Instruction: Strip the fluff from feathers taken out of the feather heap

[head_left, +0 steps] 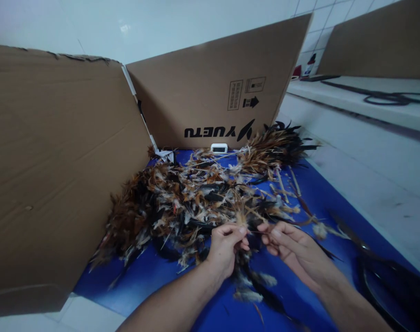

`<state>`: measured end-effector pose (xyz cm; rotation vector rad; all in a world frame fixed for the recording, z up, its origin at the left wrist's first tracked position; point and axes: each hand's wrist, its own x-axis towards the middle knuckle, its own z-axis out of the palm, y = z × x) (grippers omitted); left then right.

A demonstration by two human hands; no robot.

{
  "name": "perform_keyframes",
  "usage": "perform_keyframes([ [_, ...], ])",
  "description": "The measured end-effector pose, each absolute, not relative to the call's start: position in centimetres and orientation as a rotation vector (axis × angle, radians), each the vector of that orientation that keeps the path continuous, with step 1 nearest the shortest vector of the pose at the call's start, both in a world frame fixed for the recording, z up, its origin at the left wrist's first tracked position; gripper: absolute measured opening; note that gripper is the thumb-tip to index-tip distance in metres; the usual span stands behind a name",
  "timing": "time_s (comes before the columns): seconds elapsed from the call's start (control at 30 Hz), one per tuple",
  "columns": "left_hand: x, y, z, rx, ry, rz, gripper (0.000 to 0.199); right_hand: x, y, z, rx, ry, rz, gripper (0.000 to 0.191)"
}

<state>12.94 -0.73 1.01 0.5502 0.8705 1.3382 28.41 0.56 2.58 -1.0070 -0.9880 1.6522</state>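
My left hand (224, 248) is closed in a pinch at the base of a small tuft of light-brown feathers (242, 216), whose tips fan upward. Just to its right, my right hand (296, 246) has thumb and forefinger pressed together on a thin strand that spans the gap between the hands. Whether the strand is thread or a quill I cannot tell. A wide heap of loose brown, black and grey feathers (196, 198) spreads beyond both hands. More dark and grey feathers (247, 295) lie below them on the blue tabletop (320, 189).
Large black-handled scissors (365, 249) lie at the right. Cardboard panels (57, 161) stand left and behind. A small white digital display (219, 148) sits at the back, beside a bundle of long feathers (279, 145). A ledge (351, 99) with a dark cable runs along the right.
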Motion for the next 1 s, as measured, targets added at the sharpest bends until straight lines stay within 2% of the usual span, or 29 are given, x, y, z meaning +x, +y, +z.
perform_keyframes([
  [0.17, 13.0, -0.8, 1.0, 0.573, 0.865, 1.327, 0.026, 28.5, 0.6, 2.5, -1.04, -1.025, 1.582, 0.027],
  [0.5, 12.9, -0.9, 1.2, 0.638, 0.831, 1.345, 0.023, 28.7, 0.5, 2.2, -1.265, -1.58, 1.211, 0.031],
  [0.7, 12.9, -1.0, 1.3, 0.686, 0.831, 1.355, 0.024, 29.1, 0.6, 2.1, -1.275, -1.93, 0.864, 0.022],
  [1.0, 13.0, -1.0, 1.2, 0.707, 0.884, 1.303, 0.026, 29.4, 0.7, 2.6, -1.234, -1.93, 0.902, 0.025],
])
